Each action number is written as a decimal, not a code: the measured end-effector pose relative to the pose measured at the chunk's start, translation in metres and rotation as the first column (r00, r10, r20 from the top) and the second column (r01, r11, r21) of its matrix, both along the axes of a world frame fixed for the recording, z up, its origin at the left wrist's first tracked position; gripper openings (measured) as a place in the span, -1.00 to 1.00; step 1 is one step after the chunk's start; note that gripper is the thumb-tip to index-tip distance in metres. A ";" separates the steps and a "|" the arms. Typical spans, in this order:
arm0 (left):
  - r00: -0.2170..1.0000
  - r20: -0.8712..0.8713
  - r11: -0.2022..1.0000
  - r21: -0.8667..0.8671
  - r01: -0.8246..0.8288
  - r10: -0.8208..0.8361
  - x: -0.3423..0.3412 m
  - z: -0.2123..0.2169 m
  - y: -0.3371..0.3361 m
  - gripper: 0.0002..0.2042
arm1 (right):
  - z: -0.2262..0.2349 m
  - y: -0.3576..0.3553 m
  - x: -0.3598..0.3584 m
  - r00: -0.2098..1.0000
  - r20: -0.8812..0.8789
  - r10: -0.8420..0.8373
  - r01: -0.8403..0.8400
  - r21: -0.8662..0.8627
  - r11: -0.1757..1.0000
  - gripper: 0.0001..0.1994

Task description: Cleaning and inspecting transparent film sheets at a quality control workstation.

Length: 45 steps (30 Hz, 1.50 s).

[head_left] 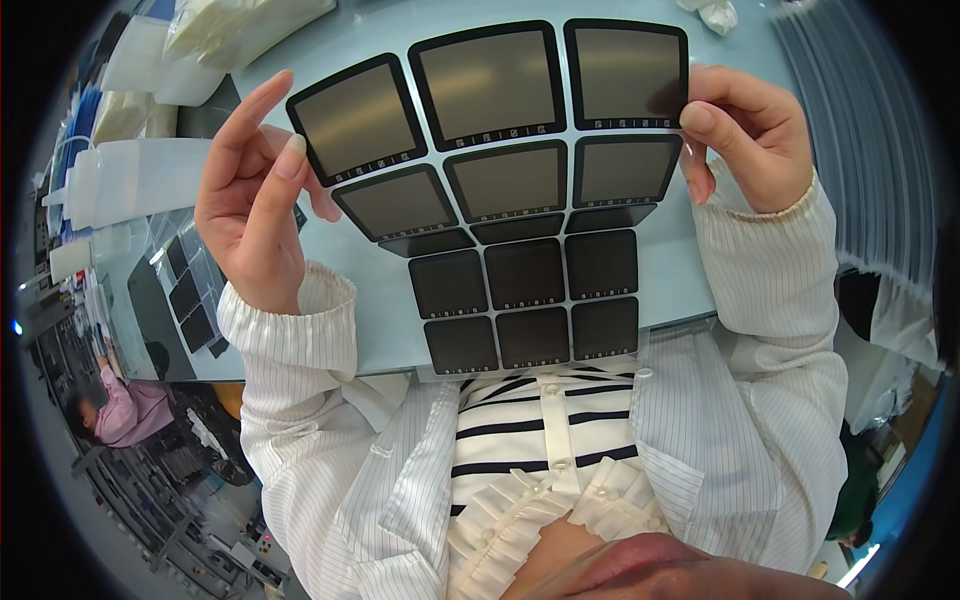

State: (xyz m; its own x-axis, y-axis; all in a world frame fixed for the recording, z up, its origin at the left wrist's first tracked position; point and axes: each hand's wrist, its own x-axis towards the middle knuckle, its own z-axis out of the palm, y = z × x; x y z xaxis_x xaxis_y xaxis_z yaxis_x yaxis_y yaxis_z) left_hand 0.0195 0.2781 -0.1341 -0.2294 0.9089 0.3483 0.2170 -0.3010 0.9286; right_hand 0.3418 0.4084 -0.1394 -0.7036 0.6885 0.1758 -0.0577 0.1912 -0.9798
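Observation:
A clear flexible sheet [500, 143] carries rows of dark, rounded-corner panels with small markings along their lower edges. Its far end is lifted and bent up, while the near rows lie lower, by the table's front edge. My left hand [262, 190] pinches the sheet's far left edge between thumb and fingers, forefinger stretched out. At the far right edge, my right hand [752, 135] grips it with the thumb on top. The raised panels look grey-brown and reflect light; the lower ones look black.
Beneath lies a pale blue-green table [375, 320]. More dark panels [190, 300] lie on its left side. White plastic packs [135, 180] sit at the far left, and a stack of translucent sheets [860, 150] stands at the right. A person in pink [135, 412] is farther off left.

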 end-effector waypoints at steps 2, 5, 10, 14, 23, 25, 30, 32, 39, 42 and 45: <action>1.000 0.029 1.000 -0.009 0.011 -0.010 -0.003 -0.005 0.001 -0.57 | -0.002 0.000 0.002 1.000 0.002 -0.006 0.006 0.007 1.000 -0.86; 0.986 0.154 0.996 -0.061 0.066 -0.056 -0.001 -0.006 0.002 -0.57 | -0.010 0.001 0.006 1.000 0.008 -0.002 0.001 0.075 0.997 -0.82; 0.901 0.378 0.943 -0.162 0.292 -0.214 -0.008 -0.020 -0.001 -0.58 | -0.027 0.005 0.015 0.973 -0.191 -0.130 0.138 0.033 0.990 -0.77; 0.933 0.202 0.880 -0.319 0.352 -0.299 0.004 -0.013 -0.003 -0.74 | -0.030 0.016 0.022 0.970 -0.223 -0.098 0.120 0.087 0.989 -0.75; 0.880 0.283 0.781 -0.411 0.471 -0.382 -0.001 -0.012 -0.003 -0.80 | -0.046 0.045 -0.042 0.080 -0.923 0.377 -0.411 0.314 0.856 -0.84; 0.880 0.278 0.781 -0.409 0.471 -0.385 -0.002 -0.010 -0.004 -0.80 | -0.028 0.024 -0.026 0.540 -0.832 0.123 -0.223 0.000 0.975 -0.84; 0.872 0.274 0.775 -0.403 0.488 -0.407 -0.002 -0.010 -0.005 -0.81 | 0.004 -0.004 -0.002 0.884 -0.307 -0.352 0.283 -0.247 0.927 -0.84; 0.876 0.281 0.787 -0.391 0.477 -0.391 0.001 -0.010 -0.004 -0.81 | 0.004 -0.002 -0.001 0.888 -0.313 -0.338 0.270 -0.241 0.932 -0.84; 0.868 0.281 0.791 -0.366 0.491 -0.409 -0.001 -0.011 -0.005 -0.84 | 0.005 -0.006 -0.007 0.893 -0.279 -0.353 0.295 -0.230 0.927 -0.81; 0.863 0.278 0.790 -0.354 0.500 -0.422 -0.001 -0.009 -0.005 -0.84 | -0.023 0.019 0.028 0.930 -0.257 -0.261 0.247 -0.088 0.965 -0.78; 0.854 0.283 0.770 -0.372 0.518 -0.438 -0.002 -0.009 -0.003 -0.85 | -0.031 0.027 0.042 0.949 -0.279 -0.144 0.153 0.012 0.988 -0.69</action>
